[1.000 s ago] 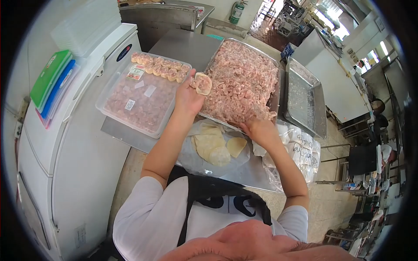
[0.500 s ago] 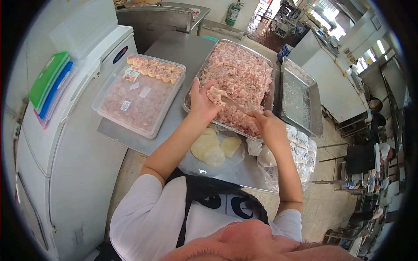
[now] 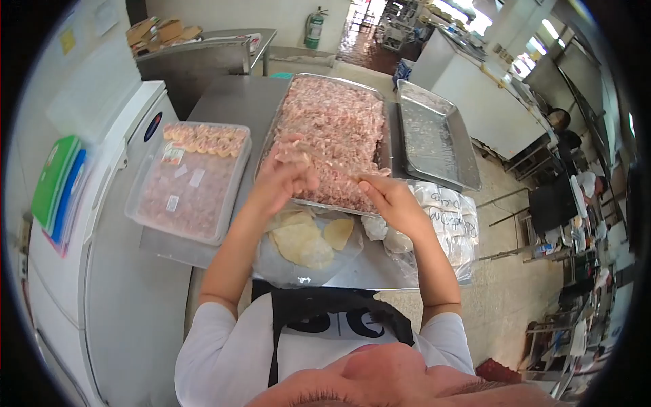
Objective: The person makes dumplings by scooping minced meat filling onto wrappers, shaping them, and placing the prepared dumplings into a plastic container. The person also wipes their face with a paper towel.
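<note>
My left hand (image 3: 281, 178) is raised over the near left part of a metal tray, its fingers curled round a filled wrapper (image 3: 293, 153) that is partly hidden. My right hand (image 3: 395, 202) grips a thin flat spatula (image 3: 336, 165), whose far end reaches to the filling at my left hand. Ground meat (image 3: 332, 112) fills most of the tray. Round pale wrappers (image 3: 298, 241) lie on clear plastic at the near edge of the table. To the left, a plastic container (image 3: 190, 183) bears rows of filled dumplings (image 3: 203, 139) at its far end.
An empty-looking metal tray (image 3: 434, 136) stands right of the meat. Wrapped white packs (image 3: 451, 227) sit at the table's near right. A white freezer (image 3: 135, 237) is on the left, with green and blue lids (image 3: 57, 183). A fire extinguisher (image 3: 314, 28) hangs beyond.
The spatula has come up from the meat to the wrapper in my left hand. The view has shifted, so the table sits lower and further left.
</note>
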`<state>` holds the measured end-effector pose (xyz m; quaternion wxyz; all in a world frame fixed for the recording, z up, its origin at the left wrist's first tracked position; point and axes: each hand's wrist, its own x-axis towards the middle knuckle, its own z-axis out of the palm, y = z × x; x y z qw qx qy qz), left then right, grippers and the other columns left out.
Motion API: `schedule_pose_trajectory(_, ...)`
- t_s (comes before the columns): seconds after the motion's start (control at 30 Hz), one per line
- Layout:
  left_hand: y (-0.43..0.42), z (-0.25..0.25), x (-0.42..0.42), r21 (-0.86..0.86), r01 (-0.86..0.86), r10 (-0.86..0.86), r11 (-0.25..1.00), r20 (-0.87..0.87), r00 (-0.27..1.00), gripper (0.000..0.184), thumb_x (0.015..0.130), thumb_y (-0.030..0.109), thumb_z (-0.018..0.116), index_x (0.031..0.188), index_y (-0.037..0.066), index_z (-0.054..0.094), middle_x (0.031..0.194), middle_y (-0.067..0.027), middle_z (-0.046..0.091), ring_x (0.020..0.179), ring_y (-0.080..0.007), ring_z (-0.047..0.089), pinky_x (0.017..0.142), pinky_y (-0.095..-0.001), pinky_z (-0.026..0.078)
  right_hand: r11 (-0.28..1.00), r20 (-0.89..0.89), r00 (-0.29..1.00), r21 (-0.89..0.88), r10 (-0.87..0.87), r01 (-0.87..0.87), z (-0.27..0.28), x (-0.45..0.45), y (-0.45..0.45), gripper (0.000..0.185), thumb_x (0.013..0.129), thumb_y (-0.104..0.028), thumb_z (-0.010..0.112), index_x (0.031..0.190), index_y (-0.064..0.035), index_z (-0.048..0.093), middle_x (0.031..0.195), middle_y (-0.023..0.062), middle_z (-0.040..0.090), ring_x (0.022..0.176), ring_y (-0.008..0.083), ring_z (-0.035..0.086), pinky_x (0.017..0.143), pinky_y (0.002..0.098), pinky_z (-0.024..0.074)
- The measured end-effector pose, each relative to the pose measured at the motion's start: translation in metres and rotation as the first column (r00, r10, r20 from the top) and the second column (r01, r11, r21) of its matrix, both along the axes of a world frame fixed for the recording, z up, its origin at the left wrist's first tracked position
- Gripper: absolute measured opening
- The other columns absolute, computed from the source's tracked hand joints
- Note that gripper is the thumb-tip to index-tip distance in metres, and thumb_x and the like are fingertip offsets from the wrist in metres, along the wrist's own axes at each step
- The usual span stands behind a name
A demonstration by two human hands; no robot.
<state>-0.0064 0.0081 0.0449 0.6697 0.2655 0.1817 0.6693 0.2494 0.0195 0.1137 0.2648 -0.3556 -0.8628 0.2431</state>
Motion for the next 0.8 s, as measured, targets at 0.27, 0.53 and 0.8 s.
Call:
schedule_pose_trajectory(0.27,0.005,0.016,-0.012,0.293,0.252,0.156,0.922,-0.878,0.452,0.057,0.068,0.015,0.082,0.120,0.003,0.061,0.106,-0.0080,0.063,0.098,-0.0185,0.061,0.091,-0.0318,0.046,0.999,0.112,0.993,0.032,0.041,-0.044,0.010,0.007,-0.026,0.029,0.096,-0.024,0.057,0.108,0.0014,0.065,0.087,0.0184,0.067,0.075,0.0283,0.064,0.069,0.0349,0.0486)
schedule_pose_trajectory(0.53,0.031,-0.041,0.001,0.237,0.033,0.220,0.971,-0.941,0.259,0.054,0.067,0.024,0.079,0.114,0.003,0.064,0.102,-0.0134,0.068,0.092,-0.0236,0.065,0.085,-0.0343,0.049,0.905,0.240,0.946,0.413,-0.220,0.105,-0.025,0.018,-0.005,0.020,0.091,-0.019,0.061,0.104,-0.0065,0.067,0.080,0.0124,0.064,0.070,0.0345,0.062,0.060,0.0401,0.0503)
schedule_pose_trajectory(0.8,0.032,-0.033,-0.005,0.249,0.051,0.226,0.967,-0.936,0.269,0.057,0.073,0.021,0.076,0.125,0.006,0.059,0.094,-0.0094,0.069,0.089,-0.0173,0.066,0.077,-0.0318,0.051,0.866,0.270,0.894,0.455,-0.357,0.209,-0.090,0.028,0.027,0.017,0.089,-0.020,0.060,0.102,-0.0118,0.065,0.081,0.0118,0.063,0.072,0.0339,0.064,0.061,0.0434,0.0511)
